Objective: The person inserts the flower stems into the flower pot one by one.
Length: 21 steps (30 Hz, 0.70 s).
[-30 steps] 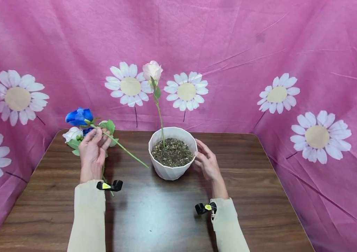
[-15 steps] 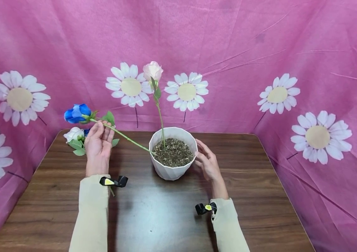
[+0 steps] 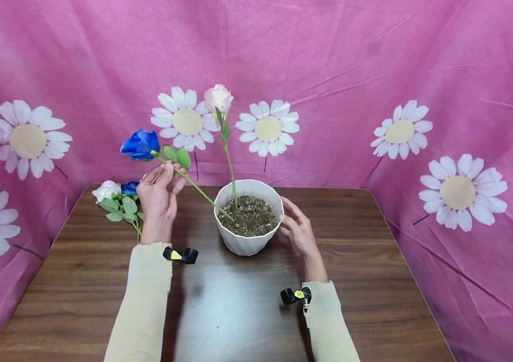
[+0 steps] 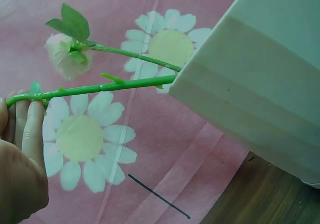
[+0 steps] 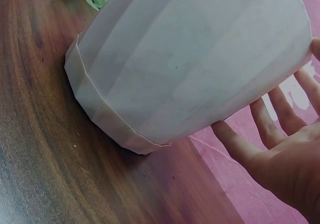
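While the left hand pinches a blue rose, the spread right hand touches the pot.

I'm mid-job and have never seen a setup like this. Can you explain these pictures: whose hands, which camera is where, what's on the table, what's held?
There is no machine here: these are a person's two bare hands. The widest picture comes from a camera worn on the head, looking forward and down. The other two come from cameras on the wrists, each watching its own hand.

The left hand pinches a blue rose by its stem, slanted, with the lower end at the soil in a white pot. The right hand touches the pot's side. A pale pink rose stands in that soil.

On the wooden table, left of the pot, lie a white rose and another blue flower, partly hidden.
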Motion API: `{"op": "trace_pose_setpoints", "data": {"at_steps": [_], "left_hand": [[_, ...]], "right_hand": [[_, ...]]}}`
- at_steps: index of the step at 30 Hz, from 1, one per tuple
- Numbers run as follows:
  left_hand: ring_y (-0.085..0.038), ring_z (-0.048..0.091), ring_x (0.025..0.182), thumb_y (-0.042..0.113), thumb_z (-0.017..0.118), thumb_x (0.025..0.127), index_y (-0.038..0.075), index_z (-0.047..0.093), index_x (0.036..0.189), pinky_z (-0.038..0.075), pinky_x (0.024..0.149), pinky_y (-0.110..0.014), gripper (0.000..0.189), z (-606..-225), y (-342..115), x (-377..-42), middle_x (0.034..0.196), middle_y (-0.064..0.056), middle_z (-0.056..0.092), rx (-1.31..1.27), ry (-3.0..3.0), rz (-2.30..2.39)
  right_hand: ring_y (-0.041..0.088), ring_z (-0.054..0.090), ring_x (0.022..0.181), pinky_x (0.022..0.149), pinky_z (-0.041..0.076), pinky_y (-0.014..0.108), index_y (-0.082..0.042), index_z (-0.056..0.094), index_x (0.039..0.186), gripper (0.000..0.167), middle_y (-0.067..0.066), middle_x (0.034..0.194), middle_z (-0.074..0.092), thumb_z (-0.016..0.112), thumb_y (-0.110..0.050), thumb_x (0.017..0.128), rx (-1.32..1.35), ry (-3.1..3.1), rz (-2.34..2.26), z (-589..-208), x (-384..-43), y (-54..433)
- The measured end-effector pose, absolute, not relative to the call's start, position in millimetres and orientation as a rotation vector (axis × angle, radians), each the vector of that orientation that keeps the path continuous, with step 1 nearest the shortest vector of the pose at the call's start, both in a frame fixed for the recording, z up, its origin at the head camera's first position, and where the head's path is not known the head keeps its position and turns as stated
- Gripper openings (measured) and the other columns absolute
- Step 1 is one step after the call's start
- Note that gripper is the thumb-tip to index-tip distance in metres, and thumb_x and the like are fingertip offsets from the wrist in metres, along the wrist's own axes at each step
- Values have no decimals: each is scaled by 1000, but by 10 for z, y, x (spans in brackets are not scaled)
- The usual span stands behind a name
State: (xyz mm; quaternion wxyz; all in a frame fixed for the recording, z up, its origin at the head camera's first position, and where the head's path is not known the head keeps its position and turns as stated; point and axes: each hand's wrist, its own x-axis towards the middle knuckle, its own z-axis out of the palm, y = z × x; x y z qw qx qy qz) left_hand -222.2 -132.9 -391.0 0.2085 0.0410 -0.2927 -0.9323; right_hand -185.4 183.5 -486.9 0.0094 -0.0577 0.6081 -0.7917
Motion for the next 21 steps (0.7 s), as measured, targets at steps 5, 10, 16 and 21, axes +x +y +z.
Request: {"op": "trace_pose_setpoints", "data": {"at_steps": [5,10,16,21], "left_hand": [[-23,75,66,-10,68,91,-3,77,86,61,60,-33,12,-3881,-1231,-2235,75,-16,74,60,-960,-2520],[-21,75,65,-14,66,91,0,77,84,61,60,-31,19,-3849,-1126,-2268,74,-14,74,16,-1055,-2487],[-21,75,65,-18,64,90,3,76,82,61,59,-29,26,-3787,-1006,-2314,73,-13,74,-55,-1143,-2450],[-20,75,66,-21,63,89,7,78,84,61,62,-30,32,-3752,-919,-2337,75,-10,75,-102,-1239,-2403]], "right_hand": [[27,55,119,93,57,39,1,39,153,55,25,151,43,50,1,99,-165,1900,-2469,-4859,-1845,1835],[26,56,119,94,57,39,2,38,153,56,25,151,42,51,1,99,-165,1889,-2483,-4839,-1834,1839],[27,56,120,94,57,39,2,38,153,55,25,151,42,50,1,99,-169,1876,-2487,-4842,-1845,1847],[29,54,121,97,54,47,1,39,153,55,24,151,42,50,0,99,-174,1887,-2475,-4849,-1848,1842]]}}
